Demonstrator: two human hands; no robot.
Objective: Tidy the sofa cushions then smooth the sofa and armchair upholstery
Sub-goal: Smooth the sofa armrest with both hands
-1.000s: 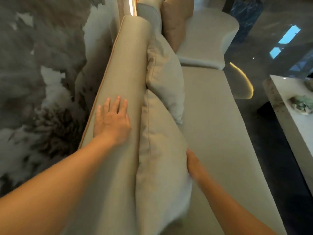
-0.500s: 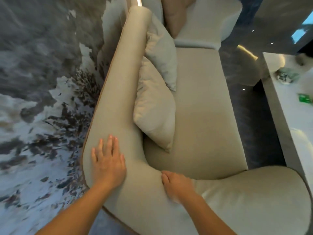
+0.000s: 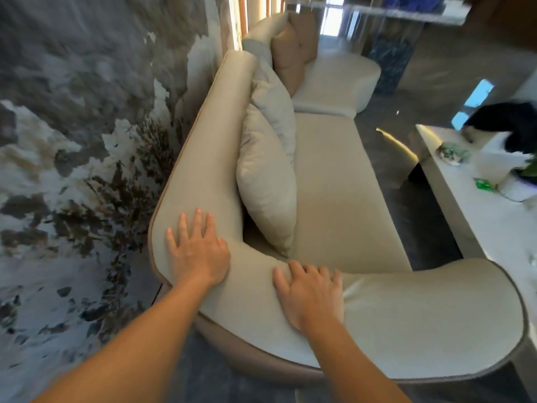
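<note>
A beige sofa (image 3: 343,181) with a curved backrest runs away from me along the wall. My left hand (image 3: 197,248) lies flat, fingers spread, on the rounded corner of the backrest. My right hand (image 3: 311,295) rests flat on the near armrest top, fingers apart. Two pale cushions lean against the backrest: a near cushion (image 3: 267,187) and a far cushion (image 3: 274,100) partly behind it. Tan cushions (image 3: 290,56) stand at the sofa's far end by a rounded seat section (image 3: 340,82).
A grey and white marbled wall (image 3: 87,126) stands close behind the sofa on the left. A white low table (image 3: 470,225) at right carries small green items, a white pot and a dark blurred shape. Dark glossy floor lies between sofa and table.
My view pulled back to the sofa's near end. My left hand slid along the backrest to its corner. My right hand left the near cushion and settled flat on the armrest.
</note>
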